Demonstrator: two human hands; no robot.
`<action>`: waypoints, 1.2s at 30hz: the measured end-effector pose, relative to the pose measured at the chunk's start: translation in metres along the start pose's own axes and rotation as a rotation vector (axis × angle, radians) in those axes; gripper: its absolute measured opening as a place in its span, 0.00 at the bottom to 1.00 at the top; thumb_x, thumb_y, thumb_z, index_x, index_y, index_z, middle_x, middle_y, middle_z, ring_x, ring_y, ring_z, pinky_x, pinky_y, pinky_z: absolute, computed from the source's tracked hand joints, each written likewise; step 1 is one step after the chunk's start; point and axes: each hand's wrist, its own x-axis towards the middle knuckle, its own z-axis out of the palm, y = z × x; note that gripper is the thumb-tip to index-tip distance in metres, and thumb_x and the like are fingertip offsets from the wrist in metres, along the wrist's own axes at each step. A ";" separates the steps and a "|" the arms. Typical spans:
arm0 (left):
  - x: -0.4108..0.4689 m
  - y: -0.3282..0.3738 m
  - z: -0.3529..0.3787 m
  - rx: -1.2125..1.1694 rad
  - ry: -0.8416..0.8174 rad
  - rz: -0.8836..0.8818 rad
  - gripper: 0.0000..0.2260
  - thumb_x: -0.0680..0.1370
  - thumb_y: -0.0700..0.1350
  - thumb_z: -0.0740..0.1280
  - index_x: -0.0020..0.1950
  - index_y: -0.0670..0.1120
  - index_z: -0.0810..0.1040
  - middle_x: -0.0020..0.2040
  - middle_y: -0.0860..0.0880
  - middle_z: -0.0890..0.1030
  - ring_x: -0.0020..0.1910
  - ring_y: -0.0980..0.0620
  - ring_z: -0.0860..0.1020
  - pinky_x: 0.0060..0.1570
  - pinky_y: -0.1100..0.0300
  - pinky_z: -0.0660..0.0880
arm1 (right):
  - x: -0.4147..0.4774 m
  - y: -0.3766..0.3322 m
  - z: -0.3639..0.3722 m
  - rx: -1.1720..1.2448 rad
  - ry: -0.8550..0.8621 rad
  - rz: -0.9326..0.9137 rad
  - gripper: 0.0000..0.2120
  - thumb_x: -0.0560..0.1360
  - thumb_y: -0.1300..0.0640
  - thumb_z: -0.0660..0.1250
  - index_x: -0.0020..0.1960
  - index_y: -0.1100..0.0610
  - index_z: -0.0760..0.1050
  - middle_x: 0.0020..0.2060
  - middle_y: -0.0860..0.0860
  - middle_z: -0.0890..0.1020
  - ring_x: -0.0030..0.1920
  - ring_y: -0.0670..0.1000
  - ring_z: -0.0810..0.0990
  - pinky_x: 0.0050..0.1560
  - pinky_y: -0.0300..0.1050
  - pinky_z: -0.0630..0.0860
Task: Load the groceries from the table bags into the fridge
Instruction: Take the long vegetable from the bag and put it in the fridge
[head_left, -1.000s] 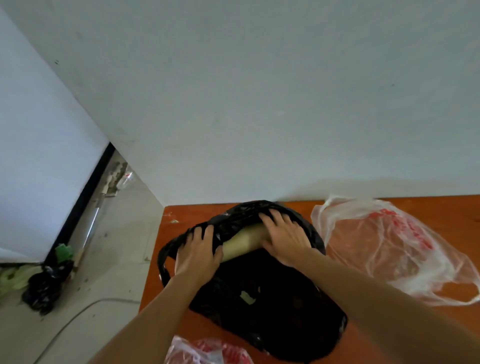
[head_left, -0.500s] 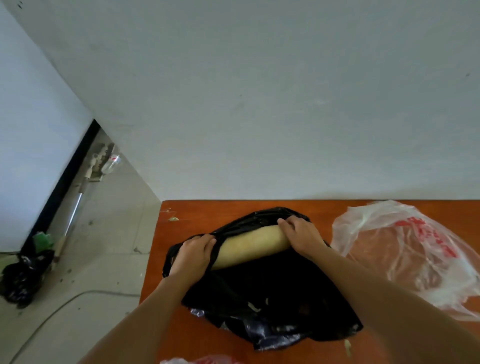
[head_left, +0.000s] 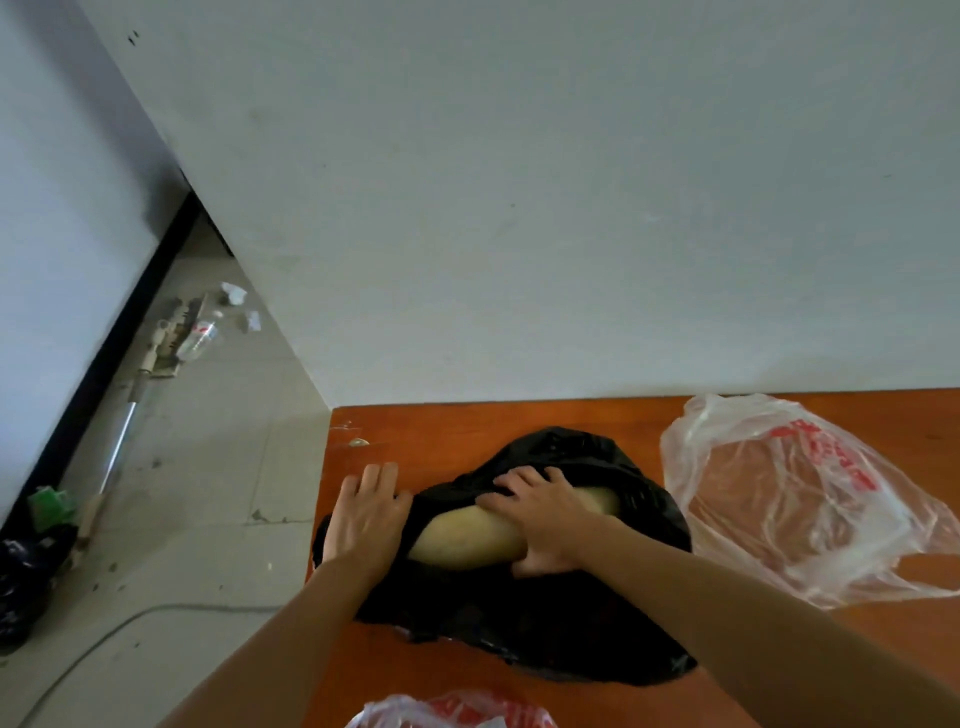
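Note:
A black plastic bag (head_left: 545, 623) lies on the orange-brown table (head_left: 441, 426). A long pale yellow-green vegetable (head_left: 462, 540) sticks out of the bag's mouth. My right hand (head_left: 545, 514) wraps around the vegetable's middle, fingers over the top and thumb beneath. My left hand (head_left: 366, 514) lies flat with fingers spread on the bag's left edge and the table, just left of the vegetable's end. The vegetable's right part is hidden inside the bag.
A clear plastic bag with red print (head_left: 800, 499) lies to the right on the table. Another red-printed bag (head_left: 452, 712) shows at the bottom edge. The wall stands right behind the table. On the floor at left are litter, a pole (head_left: 124, 426), a cable and a dark bag (head_left: 21, 587).
My right hand has shifted from the vegetable's far end to its middle and gripped it. My left hand has let go of the bag's rim and now presses flat on the bag edge.

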 end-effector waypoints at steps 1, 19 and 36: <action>-0.005 -0.003 0.006 0.025 -0.034 0.018 0.11 0.75 0.45 0.65 0.58 0.50 0.75 0.62 0.45 0.68 0.59 0.44 0.67 0.56 0.51 0.65 | 0.001 -0.003 0.007 0.013 -0.020 0.044 0.43 0.68 0.39 0.71 0.76 0.47 0.53 0.73 0.54 0.60 0.72 0.59 0.57 0.66 0.64 0.60; -0.031 0.000 0.004 -0.707 -0.016 -0.248 0.16 0.80 0.48 0.59 0.67 0.53 0.73 0.61 0.51 0.74 0.59 0.52 0.71 0.60 0.56 0.69 | -0.039 -0.024 -0.016 0.672 0.353 0.254 0.39 0.63 0.46 0.75 0.70 0.45 0.61 0.62 0.44 0.71 0.59 0.48 0.72 0.58 0.48 0.70; 0.000 0.026 -0.083 -1.410 0.199 -0.670 0.36 0.61 0.74 0.68 0.57 0.48 0.76 0.55 0.48 0.78 0.53 0.47 0.78 0.48 0.46 0.80 | -0.088 0.011 0.066 0.478 0.147 0.483 0.57 0.63 0.28 0.68 0.78 0.45 0.39 0.76 0.49 0.58 0.75 0.54 0.57 0.70 0.58 0.61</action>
